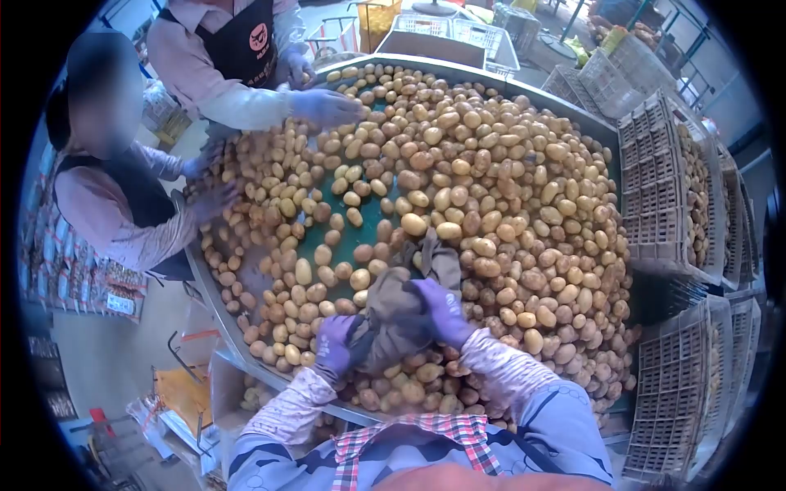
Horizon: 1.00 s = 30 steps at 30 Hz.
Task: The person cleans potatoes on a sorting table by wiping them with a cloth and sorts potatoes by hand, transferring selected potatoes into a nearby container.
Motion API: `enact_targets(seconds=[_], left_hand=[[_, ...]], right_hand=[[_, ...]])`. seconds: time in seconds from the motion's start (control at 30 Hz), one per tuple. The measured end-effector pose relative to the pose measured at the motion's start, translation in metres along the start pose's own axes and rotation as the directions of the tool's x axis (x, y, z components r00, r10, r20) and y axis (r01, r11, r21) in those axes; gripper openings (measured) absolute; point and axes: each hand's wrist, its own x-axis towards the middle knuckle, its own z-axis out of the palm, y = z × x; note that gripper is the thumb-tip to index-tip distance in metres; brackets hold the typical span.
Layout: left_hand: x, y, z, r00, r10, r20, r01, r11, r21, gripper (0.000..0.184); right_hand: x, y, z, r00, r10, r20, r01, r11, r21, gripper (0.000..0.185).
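Both of my hands wear purple gloves and grip a crumpled grey-brown cloth (391, 307). My left hand (334, 344) is closed on the cloth's left side, near the front edge of the table. On its right side my right hand (442, 313) is closed too, with part of the cloth hidden behind its fingers. Around and beneath the cloth lie many loose potatoes (524, 204), heaped deepest on the right. Green surface (318, 237) shows between the potatoes left of centre.
A raised metal rim (209, 299) borders the table. Two co-workers stand at the left; one gloved hand (327, 106) reaches over the potatoes. Plastic crates (655, 180) stand stacked at the right, some holding potatoes. A metal frame with yellow material (182, 394) stands front left.
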Motion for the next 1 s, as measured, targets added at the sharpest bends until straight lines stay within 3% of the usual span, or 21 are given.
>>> enact_targets(seconds=[0.03, 0.07, 0.1, 0.13, 0.17, 0.23, 0.3, 0.33, 0.37, 0.4, 0.43, 0.5, 0.53, 0.6, 0.63, 0.7, 0.73, 0.77, 0.87, 0.97, 1.0], left_hand=[[0.008, 0.002, -0.005, 0.994, -0.113, 0.009, 0.113, 0.983, -0.147, 0.038], [0.020, 0.006, -0.013, 0.976, -0.217, 0.033, 0.217, 0.932, -0.292, 0.039], [0.034, 0.011, -0.021, 0.947, -0.312, 0.074, 0.312, 0.847, -0.430, 0.039], [0.056, 0.022, -0.037, 0.949, -0.307, 0.075, 0.304, 0.824, -0.478, 0.038], [0.078, 0.012, -0.038, 0.992, -0.120, -0.047, 0.102, 0.954, -0.283, 0.037], [0.139, 0.039, -0.052, 0.910, 0.189, -0.368, -0.254, 0.957, -0.137, 0.037], [0.197, 0.070, -0.067, 0.818, 0.354, -0.454, -0.336, 0.934, 0.121, 0.036], [0.230, 0.066, -0.061, 0.797, 0.374, -0.474, -0.388, 0.919, 0.072, 0.038], [0.256, 0.080, -0.063, 0.850, 0.306, -0.429, -0.306, 0.949, 0.071, 0.037], [0.283, 0.079, -0.050, 0.830, 0.311, -0.463, -0.285, 0.950, 0.127, 0.044], [0.308, 0.077, -0.033, 0.883, 0.231, -0.407, -0.162, 0.967, 0.198, 0.055], [0.352, 0.078, 0.004, 0.959, 0.097, -0.266, -0.023, 0.964, 0.266, 0.069], [0.371, 0.071, 0.025, 0.972, 0.115, -0.203, -0.052, 0.955, 0.293, 0.069], [0.404, 0.052, 0.074, 0.999, 0.037, -0.025, -0.028, 0.954, 0.299, 0.069], [0.418, 0.035, 0.105, 0.994, -0.052, 0.094, 0.023, 0.959, 0.284, 0.068], [0.449, 0.011, 0.149, 0.995, -0.081, 0.060, 0.041, 0.870, 0.490, 0.068], [0.450, 0.027, 0.123, 0.981, -0.110, 0.158, 0.051, 0.939, 0.339, 0.073], [0.452, 0.035, 0.104, 0.971, -0.142, 0.193, 0.057, 0.920, 0.389, 0.075], [0.472, 0.016, 0.111, 0.968, -0.133, 0.213, 0.057, 0.942, 0.332, 0.055], [0.457, 0.011, 0.118, 0.969, -0.131, 0.211, 0.054, 0.941, 0.333, 0.038], [0.446, 0.009, 0.111, 0.966, -0.119, 0.229, 0.041, 0.948, 0.317, 0.038]], right_hand=[[0.003, 0.029, 0.007, 0.994, 0.102, -0.031, -0.087, 0.946, 0.311, 0.039], [0.017, 0.036, -0.020, 0.996, 0.013, -0.088, 0.004, 0.983, 0.186, 0.046], [0.021, 0.036, -0.042, 0.981, 0.027, -0.192, 0.033, 0.952, 0.304, 0.049], [0.026, 0.019, -0.079, 0.949, -0.049, -0.313, 0.076, 0.994, 0.073, 0.046], [0.032, 0.014, -0.107, 0.925, -0.022, -0.379, 0.066, 0.992, 0.106, 0.044], [0.052, 0.009, -0.159, 0.791, -0.212, -0.574, 0.216, 0.974, -0.063, 0.049], [0.082, 0.019, -0.200, 0.728, -0.137, -0.672, 0.339, 0.923, 0.179, 0.053], [0.098, 0.009, -0.218, 0.648, -0.217, -0.730, 0.387, 0.919, 0.070, 0.055], [0.120, 0.016, -0.238, 0.642, -0.269, -0.718, 0.183, 0.963, -0.197, 0.052], [0.144, 0.024, -0.251, 0.581, -0.482, -0.656, 0.036, 0.820, -0.571, 0.050], [0.172, 0.038, -0.254, 0.581, -0.510, -0.634, -0.094, 0.732, -0.675, 0.054], [0.227, 0.085, -0.236, 0.667, -0.415, -0.619, -0.402, 0.498, -0.768, 0.056], [0.255, 0.110, -0.220, 0.867, -0.144, -0.477, -0.372, 0.449, -0.812, 0.058], [0.294, 0.153, -0.188, 0.924, 0.204, -0.323, -0.381, 0.428, -0.819, 0.058], [0.304, 0.158, -0.168, 0.896, 0.256, -0.363, -0.442, 0.440, -0.782, 0.056], [0.355, 0.204, -0.172, 0.901, 0.189, -0.389, -0.433, 0.392, -0.812, 0.054], [0.369, 0.238, -0.172, 0.911, 0.213, -0.352, -0.410, 0.392, -0.824, 0.058], [0.351, 0.182, -0.179, 0.915, 0.281, -0.289, -0.386, 0.406, -0.828, 0.060], [0.357, 0.183, -0.179, 0.915, 0.215, -0.340, -0.402, 0.513, -0.758, 0.057], [0.333, 0.158, -0.183, 0.884, 0.389, -0.261, -0.451, 0.559, -0.695, 0.060], [0.334, 0.172, -0.180, 0.874, 0.369, -0.317, -0.486, 0.673, -0.557, 0.062]])
